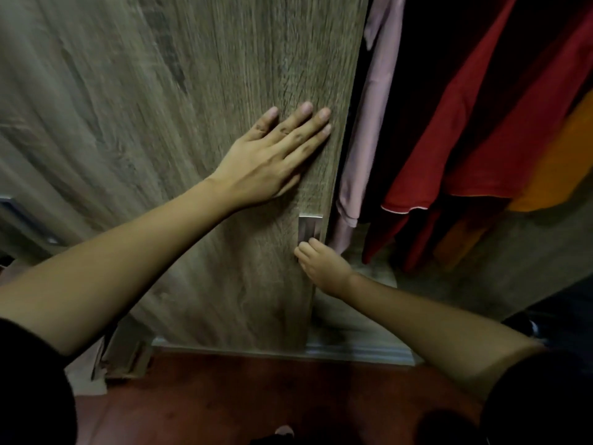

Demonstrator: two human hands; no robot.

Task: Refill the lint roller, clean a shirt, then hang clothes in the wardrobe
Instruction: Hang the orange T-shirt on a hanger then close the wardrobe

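Note:
A wood-grain sliding wardrobe door fills the left and middle of the head view. My left hand lies flat on it near its right edge, fingers spread. My right hand is lower, fingertips touching the door just under a small metal handle. To the right of the door edge the wardrobe stands open, with a pale pink garment, red garments and an orange one hanging inside. Neither hand holds anything.
The metal floor track runs along the wardrobe's base. Dark red floor lies below it. A second door's edge shows at the lower right, and a torn cardboard piece leans at the lower left.

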